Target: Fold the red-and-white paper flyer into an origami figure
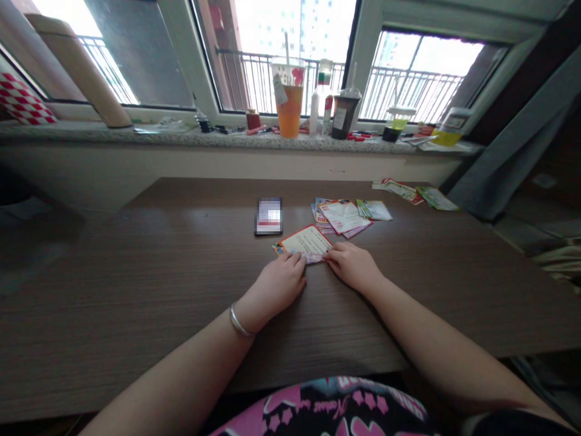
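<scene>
A red-bordered printed card (305, 240) lies at a slant on the brown table, with lines of text on its pale face. Along its near edge runs a pale, purplish strip, perhaps a fold or another sheet; I cannot tell which. My left hand (280, 281), a silver bangle at its wrist, has its fingers closed on the near left edge. My right hand (354, 264) pinches the near right corner. Just beyond lies an overlapping pile of similar cards (342, 217), with a green-edged card (374, 210) on its right.
A phone (269, 216) with a blurred screen lies left of the pile. More leaflets (403, 191) are at the table's far right corner. On the windowsill (181, 138) stand an orange drink cup (289, 109), a dark cup (345, 115), bottles and small items.
</scene>
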`<state>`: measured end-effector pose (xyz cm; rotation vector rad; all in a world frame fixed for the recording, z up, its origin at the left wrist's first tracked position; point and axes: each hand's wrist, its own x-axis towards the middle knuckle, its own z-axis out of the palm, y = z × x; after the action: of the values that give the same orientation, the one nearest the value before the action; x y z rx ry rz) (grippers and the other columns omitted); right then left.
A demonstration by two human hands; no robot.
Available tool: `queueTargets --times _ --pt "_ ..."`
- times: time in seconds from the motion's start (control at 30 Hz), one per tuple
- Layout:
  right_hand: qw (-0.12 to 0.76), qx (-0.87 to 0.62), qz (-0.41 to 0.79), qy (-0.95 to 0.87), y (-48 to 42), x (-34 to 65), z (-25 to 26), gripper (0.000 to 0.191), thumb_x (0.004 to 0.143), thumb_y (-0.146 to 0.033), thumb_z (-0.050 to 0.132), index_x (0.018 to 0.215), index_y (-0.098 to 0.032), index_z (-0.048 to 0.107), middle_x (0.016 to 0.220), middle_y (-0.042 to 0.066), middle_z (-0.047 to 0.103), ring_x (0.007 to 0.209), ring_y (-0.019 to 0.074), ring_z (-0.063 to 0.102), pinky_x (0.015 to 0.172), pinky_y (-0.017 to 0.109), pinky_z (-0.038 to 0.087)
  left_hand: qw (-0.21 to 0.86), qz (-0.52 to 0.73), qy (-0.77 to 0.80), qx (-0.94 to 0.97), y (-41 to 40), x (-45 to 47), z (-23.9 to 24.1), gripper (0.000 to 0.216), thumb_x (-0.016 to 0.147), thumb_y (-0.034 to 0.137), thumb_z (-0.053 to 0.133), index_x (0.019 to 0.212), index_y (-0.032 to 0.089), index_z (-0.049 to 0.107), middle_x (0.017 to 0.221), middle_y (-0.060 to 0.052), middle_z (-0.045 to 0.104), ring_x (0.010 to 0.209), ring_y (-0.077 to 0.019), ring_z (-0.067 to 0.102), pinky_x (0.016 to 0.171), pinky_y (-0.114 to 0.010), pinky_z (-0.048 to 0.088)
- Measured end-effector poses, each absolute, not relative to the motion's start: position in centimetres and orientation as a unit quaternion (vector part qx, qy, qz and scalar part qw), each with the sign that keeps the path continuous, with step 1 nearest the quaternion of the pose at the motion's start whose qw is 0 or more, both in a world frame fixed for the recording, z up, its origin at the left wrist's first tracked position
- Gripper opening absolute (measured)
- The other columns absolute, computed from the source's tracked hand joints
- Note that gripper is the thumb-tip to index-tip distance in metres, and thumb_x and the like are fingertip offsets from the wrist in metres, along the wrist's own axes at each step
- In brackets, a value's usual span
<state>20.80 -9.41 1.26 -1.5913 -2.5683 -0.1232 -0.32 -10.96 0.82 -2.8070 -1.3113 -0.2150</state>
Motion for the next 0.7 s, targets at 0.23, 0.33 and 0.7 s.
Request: queueTargets --times 0.23,0.33,0.7 --pt "0.05 -0.534 -0.038 -0.843 -9.4 20.74 1.26 0.03 0.096 -0.033 0.044 0.102 -0.024 0.072 0.1 0.006 0.068 0.096 0.0192 0.06 0.077 0.026 0.045 0.01 -0.081 -0.436 -0.896 -11.14 -0.01 0.76 0.036 0.089 0.025 0.051 0.123 0.012 0.053 0.124 -0.014 0.058 0.118 -0.0269 0.052 0.099 -0.039 0.046" --pt "0.045 -0.532 -0.042 -0.844 -9.46 20.73 1.37 0.03 0.096 -0.033 0.043 0.101 -0.025 0.072 0.1 0.006 0.068 0.097 0.0192 0.061 0.075 0.026 0.045 0.02 -0.076 -0.434 -0.897 -11.01 0.01 0.75 0.035 0.089 0.026 0.053 0.12 0.012 0.053 0.121 -0.014 0.059 0.115 -0.0272 0.052 0.097 -0.039 0.046" --pt "0.032 -0.542 -0.035 -0.839 -9.95 20.44 1.98 0.029 0.096 -0.031 0.043 0.107 -0.028 0.07 0.101 0.005 0.069 0.094 0.0192 0.063 0.073 0.026 0.045 0.065 -0.056 -0.424 -0.902 -10.9 0.13 0.17 0.042 0.091 0.037 0.051 0.124 0.01 0.051 0.116 -0.015 0.058 0.107 -0.0282 0.053 0.091 -0.038 0.046"
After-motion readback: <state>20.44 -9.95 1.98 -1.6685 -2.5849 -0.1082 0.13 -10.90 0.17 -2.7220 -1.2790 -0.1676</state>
